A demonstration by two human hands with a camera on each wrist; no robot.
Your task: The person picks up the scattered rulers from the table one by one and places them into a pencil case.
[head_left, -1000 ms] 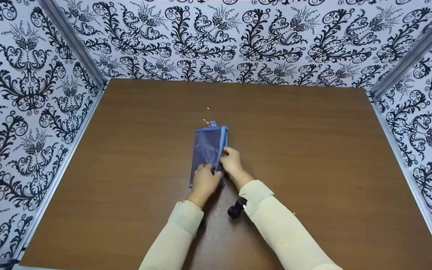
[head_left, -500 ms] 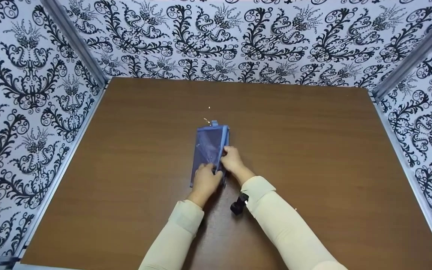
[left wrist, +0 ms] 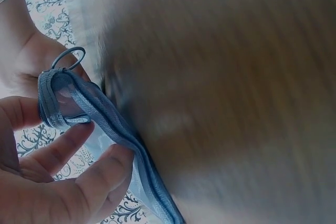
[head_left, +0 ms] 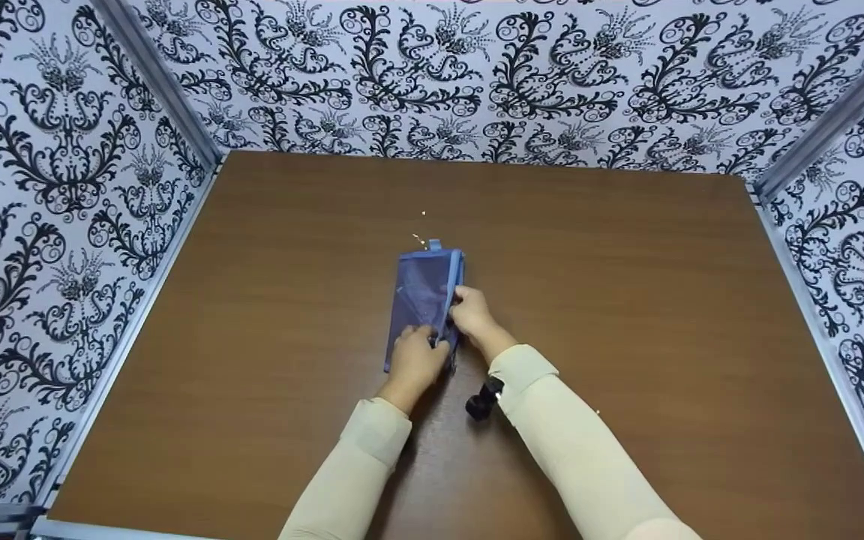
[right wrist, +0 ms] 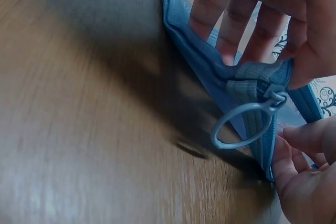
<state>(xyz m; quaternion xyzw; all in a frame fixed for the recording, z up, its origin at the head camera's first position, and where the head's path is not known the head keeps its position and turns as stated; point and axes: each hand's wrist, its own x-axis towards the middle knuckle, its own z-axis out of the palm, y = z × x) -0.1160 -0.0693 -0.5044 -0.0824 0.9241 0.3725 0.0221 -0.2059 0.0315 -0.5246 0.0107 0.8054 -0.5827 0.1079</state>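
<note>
A flat blue mesh zipper pouch (head_left: pixel 421 289) lies on the brown table, its fabric loop pointing away from me. My left hand (head_left: pixel 413 364) holds the near part of the pouch, thumb at the zipped edge. On the right edge, my right hand (head_left: pixel 473 315) pinches the blue border between thumb and fingers. In the left wrist view, left fingers (left wrist: pixel 107 174) touch the zipper band beside a folded end. The right wrist view shows a grey ring pull (right wrist: pixel 241 124) hanging from the slider, free of the fingers. How far the zipper is parted, I cannot tell.
Small pale bits (head_left: pixel 420 240) lie just beyond the pouch's loop. A black device (head_left: pixel 483 399) sits at the right wrist. The wooden table (head_left: pixel 612 285) meets walls (head_left: pixel 432 82) covered in black-and-white scrolls, with grey metal rails (head_left: pixel 158 79) at the corners.
The right wrist and sleeve have shifted slightly forward. Both hands keep their hold on the pouch, which stays in about the same place on the table. The head view drifts slightly.
</note>
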